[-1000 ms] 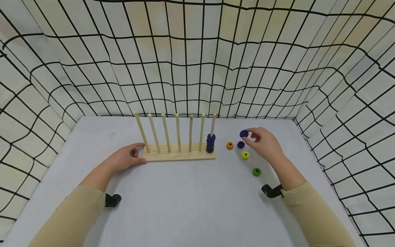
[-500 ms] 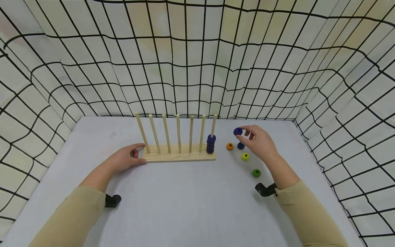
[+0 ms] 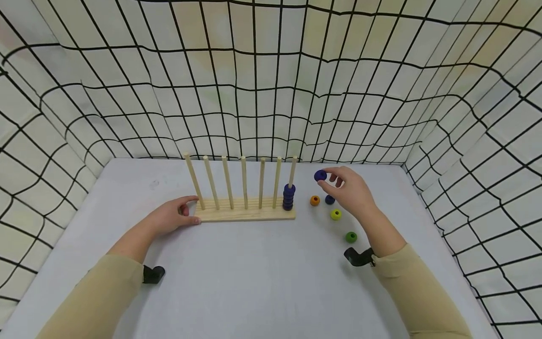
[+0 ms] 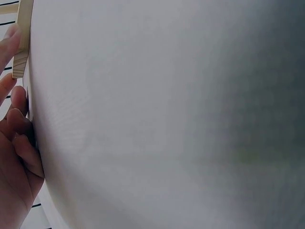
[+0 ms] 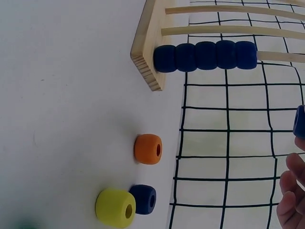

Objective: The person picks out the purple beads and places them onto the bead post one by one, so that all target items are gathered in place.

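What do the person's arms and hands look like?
The left sleeve and right sleeve are tan. A black stub sticks out by the left one, a bent black piece by the right. The left hand and right hand are bare.

Dark-blue bead point(image 3: 320, 175), black-gridded white backdrop point(image 3: 265, 70)

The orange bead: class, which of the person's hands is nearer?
Right. In the head view, the right hand is above and right of the orange bead, pinching a blue bead; the left hand is much farther left, at the left end of the wooden rack.
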{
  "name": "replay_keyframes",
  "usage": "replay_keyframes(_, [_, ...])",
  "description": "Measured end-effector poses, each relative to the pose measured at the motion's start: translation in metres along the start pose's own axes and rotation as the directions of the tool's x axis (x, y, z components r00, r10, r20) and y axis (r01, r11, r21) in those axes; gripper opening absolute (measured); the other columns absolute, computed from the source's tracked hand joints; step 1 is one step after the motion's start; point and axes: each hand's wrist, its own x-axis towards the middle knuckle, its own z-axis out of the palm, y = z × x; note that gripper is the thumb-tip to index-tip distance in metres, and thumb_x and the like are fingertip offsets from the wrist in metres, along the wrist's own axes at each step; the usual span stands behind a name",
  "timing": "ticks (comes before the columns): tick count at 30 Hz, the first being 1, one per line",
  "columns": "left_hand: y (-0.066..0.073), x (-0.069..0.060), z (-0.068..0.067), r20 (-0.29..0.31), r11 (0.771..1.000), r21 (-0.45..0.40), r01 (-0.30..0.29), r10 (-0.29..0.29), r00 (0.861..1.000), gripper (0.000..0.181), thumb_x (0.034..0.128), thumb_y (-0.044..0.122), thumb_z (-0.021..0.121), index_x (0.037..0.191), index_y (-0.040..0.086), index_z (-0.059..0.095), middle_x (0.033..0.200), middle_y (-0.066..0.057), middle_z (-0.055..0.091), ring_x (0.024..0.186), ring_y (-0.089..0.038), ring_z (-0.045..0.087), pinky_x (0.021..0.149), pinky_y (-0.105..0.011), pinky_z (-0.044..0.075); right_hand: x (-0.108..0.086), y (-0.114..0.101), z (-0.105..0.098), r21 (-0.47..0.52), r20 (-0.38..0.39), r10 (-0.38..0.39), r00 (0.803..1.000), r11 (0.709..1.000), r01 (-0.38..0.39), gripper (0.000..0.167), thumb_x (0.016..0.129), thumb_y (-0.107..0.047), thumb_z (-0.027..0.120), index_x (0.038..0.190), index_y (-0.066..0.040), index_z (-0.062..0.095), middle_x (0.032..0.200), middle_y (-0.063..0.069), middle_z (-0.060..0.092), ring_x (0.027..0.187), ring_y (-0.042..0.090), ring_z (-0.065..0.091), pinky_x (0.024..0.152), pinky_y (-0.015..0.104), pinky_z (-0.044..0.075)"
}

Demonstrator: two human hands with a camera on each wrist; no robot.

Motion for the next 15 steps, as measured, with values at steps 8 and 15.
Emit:
replay_keyframes(8, [0.002,-0.001,-0.002,0.001,1.0,-0.006,-0.012,0.012,1.0,0.079,0.0871,0.039,0.076,0.148,0.004,0.04,0.089,-0.006,0.05,0.077,-0.02,0.046,0.069,-0.036,0.036,0.002,-0.012,-0.003,0.031,-0.022,-0.025,0.999,0.999,0.026,0.049,0.094,-0.043,0.067,0.137,-0.02,0.06,0.11,0.006,0.059,0.097,0.024,0.052,0.074,0.038,0.044])
replay_keyframes(15, [0.003,-0.001,-0.001,-0.002,1.0,-0.009,-0.018,0.018,1.0,0.079,0.0865,0.039,0.077,0.147,0.003,0.041,0.087,-0.006,0.05,0.076,-0.02,0.045,0.068,-0.035,0.036,0.004,-0.021,-0.005,0.046,-0.04,-0.052,0.998,0.997,0.054,0.048,0.094,-0.042,0.068,0.136,-0.021,0.061,0.108,0.005,0.059,0.097,0.024,0.053,0.073,0.038,0.046])
